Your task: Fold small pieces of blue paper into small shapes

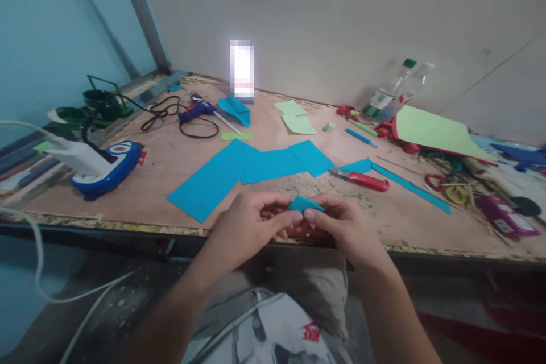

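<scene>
One small folded paper (303, 205) is pinched between the left hand (256, 213) and the right hand (341, 216) — both clamped on it, thumb tips side by side at its near edge, the other fingers curled behind and below. It is blue and held over the table (136, 199) near the front edge, to the left of the cutter (369, 181) and closer to the person. The cutter lies with its red handle pointing right and its blade toward three blue sheets (273, 166), which spread out to its left, overlapping or close against one another. A blue strip (413, 189) slants away to the cutter's right. Beyond the cutter lie a pen (360, 137) and, farther back, two bottles (381, 99) near the wall. Two green slips (298, 124) sit beyond it to the left; past them, farther left, are a blue fold (236, 109) and a glue gun (198, 111). Well left of the cutter rests a socket (121, 168) with a white plug (87, 158) — to its right, a purple pack (505, 216).
</scene>
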{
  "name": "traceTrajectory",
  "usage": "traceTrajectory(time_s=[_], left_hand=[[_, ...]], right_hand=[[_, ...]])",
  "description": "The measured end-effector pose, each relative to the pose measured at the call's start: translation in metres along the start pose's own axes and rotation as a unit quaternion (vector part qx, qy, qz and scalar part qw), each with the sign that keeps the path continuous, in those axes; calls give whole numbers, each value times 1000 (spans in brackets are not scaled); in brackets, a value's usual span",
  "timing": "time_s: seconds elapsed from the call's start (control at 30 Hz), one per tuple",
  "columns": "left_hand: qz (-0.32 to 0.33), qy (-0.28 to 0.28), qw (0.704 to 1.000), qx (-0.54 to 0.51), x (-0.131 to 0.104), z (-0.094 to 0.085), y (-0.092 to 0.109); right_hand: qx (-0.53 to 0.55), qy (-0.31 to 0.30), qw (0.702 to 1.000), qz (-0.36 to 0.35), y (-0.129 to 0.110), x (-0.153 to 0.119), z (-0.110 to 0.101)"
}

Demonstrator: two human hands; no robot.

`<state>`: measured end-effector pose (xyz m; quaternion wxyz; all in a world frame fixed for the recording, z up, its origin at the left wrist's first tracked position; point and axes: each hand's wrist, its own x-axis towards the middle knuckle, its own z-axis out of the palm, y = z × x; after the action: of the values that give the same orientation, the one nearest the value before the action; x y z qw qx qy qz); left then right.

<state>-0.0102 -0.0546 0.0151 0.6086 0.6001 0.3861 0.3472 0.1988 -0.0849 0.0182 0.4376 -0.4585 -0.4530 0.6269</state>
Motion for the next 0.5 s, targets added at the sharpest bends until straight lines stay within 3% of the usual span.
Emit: traceTrajectory(time_s=[0.17,0.33,0.5], left_hand=[[37,12,998,45,-1,0,-2],[38,26,997,69,-1,0,-4],[26,13,1000,8,0,-2,-4]], right_hand=[[-43,1,999,0,-5,0,5],[-95,29,993,-56,-6,-1,7],[-97,36,994,-35,-2,0,3]])
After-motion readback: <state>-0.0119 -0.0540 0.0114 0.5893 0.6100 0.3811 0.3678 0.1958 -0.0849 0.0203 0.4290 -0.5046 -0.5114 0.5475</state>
